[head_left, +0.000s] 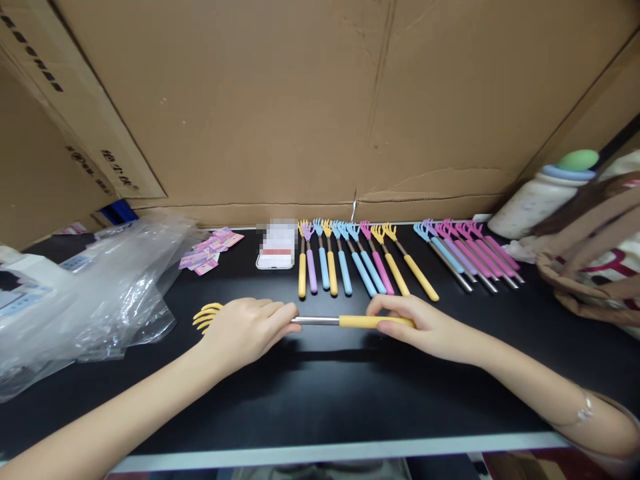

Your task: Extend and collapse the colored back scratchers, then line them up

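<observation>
Your left hand [247, 330], fingers together, curls over the metal shaft of a yellow back scratcher [350, 321] just beside its claw head, and your right hand [420, 327] pinches the yellow handle. The scratcher lies crosswise, low over the black worktop [320, 393]. Behind it, a row of short scratchers [350, 263] and a cluster with bare metal shafts [465, 257] lie side by side, so much seems already laid out, with only this one in hand beside the crumpled plastic bags [100, 293].
</observation>
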`<state>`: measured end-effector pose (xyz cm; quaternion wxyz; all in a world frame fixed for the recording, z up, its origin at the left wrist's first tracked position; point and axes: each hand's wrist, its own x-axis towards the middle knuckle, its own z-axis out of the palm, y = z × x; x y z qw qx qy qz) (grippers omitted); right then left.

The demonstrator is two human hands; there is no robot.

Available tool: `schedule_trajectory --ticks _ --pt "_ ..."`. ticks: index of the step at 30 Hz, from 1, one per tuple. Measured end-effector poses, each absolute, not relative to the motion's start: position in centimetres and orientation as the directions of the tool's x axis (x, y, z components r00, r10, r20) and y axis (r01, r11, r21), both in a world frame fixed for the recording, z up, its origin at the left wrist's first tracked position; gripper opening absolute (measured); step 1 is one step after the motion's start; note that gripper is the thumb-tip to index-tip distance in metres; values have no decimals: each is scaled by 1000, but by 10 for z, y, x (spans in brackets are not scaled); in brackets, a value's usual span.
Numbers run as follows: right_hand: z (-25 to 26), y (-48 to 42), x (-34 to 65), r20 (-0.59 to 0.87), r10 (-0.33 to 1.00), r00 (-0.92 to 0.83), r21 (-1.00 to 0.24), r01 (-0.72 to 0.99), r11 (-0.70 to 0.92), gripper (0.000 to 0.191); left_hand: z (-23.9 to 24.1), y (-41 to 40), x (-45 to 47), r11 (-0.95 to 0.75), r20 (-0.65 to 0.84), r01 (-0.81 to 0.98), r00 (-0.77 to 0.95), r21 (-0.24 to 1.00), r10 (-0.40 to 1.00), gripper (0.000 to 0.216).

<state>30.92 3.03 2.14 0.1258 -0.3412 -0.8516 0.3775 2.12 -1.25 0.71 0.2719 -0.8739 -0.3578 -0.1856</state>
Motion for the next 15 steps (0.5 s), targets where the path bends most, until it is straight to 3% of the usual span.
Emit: schedule_trajectory --ticks 7,15 --pt "13 30 311 158 636 -755 -442 522 729 27 5 -12 19 -608 442 756 644 -244 624 50" --pt "9 28 311 377 498 -781 -189 461 867 25 3 -12 19 -595 236 796 602 -111 763 44"
